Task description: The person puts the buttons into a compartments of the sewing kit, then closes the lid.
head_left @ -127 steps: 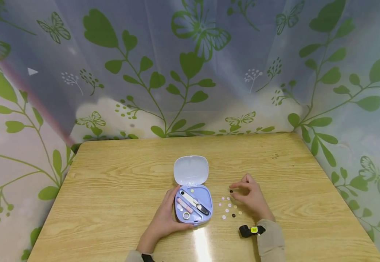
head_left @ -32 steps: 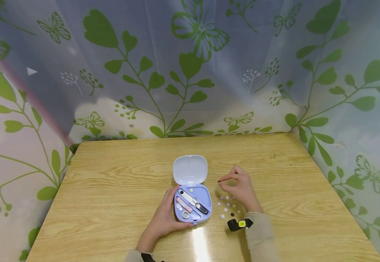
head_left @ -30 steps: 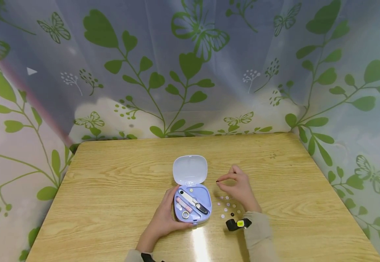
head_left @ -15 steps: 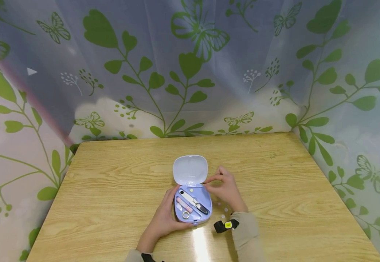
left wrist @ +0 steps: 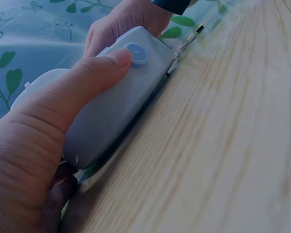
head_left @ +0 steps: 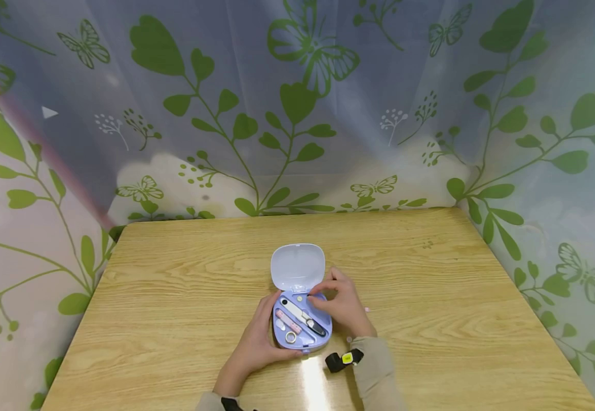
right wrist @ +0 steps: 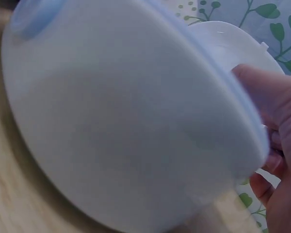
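My left hand [head_left: 256,342] grips the left side of a lilac sewing box [head_left: 304,341], its thumb [left wrist: 104,68] beside the round front catch [left wrist: 137,53]. The box's white lid [head_left: 298,267] stands open at the back. Inside lie thread snips [head_left: 303,317] with a black end, a pink patterned stick [head_left: 288,321], a ring [head_left: 290,337] and a pale yellow button [head_left: 299,299]. My right hand [head_left: 342,302] pinches a small black button [head_left: 310,295], mostly hidden by the fingertips, over the upper right compartment. In the right wrist view, the box wall covers the fingertips.
Loose buttons lie on the wooden table [head_left: 184,285] right of the box; a pink one [head_left: 367,309] and a pale one [head_left: 349,339] show, while my right hand and wrist hide others. A leaf-patterned cloth [head_left: 297,142] hangs behind the table.
My right hand has picked up the black button from the table and carried it left, over the box's upper right compartment. My left hand has kept its hold on the box.
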Available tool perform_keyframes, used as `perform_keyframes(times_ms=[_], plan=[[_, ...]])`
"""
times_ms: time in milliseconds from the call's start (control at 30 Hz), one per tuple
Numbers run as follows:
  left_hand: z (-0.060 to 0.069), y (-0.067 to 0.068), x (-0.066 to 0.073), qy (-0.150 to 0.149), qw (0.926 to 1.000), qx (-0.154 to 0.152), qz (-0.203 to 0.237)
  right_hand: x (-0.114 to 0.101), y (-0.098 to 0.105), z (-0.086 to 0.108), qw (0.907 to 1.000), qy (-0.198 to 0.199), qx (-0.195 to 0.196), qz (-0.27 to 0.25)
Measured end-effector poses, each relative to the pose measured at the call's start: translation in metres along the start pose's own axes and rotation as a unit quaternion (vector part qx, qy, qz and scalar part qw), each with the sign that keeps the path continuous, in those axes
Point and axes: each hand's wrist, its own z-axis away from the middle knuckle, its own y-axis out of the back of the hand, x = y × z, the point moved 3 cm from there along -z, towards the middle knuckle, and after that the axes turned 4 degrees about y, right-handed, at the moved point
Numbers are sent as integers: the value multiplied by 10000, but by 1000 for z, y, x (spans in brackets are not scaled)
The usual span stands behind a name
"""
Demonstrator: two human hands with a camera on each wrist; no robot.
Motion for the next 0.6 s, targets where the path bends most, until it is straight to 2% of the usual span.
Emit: perform_keyframes(times_ms=[100, 200, 400, 467, 600], plan=[[0, 0, 1, -17, 10000, 0, 8, -17, 1, -1, 9998, 149, -27, -110], [0, 1, 1, 55, 10000, -28, 21, -22, 1, -1, 9997, 175, -105, -104], [0, 1, 2, 166, 9998, -100, 59, 5, -8, 2, 9996, -108, -269, 54], [0, 1, 2, 175, 9998, -104, 48, 15, -11, 2, 9996, -70, -264, 118], [0, 1, 1, 149, 9998, -92, 9, 22, -11, 3, 9996, 123, -228, 148]])
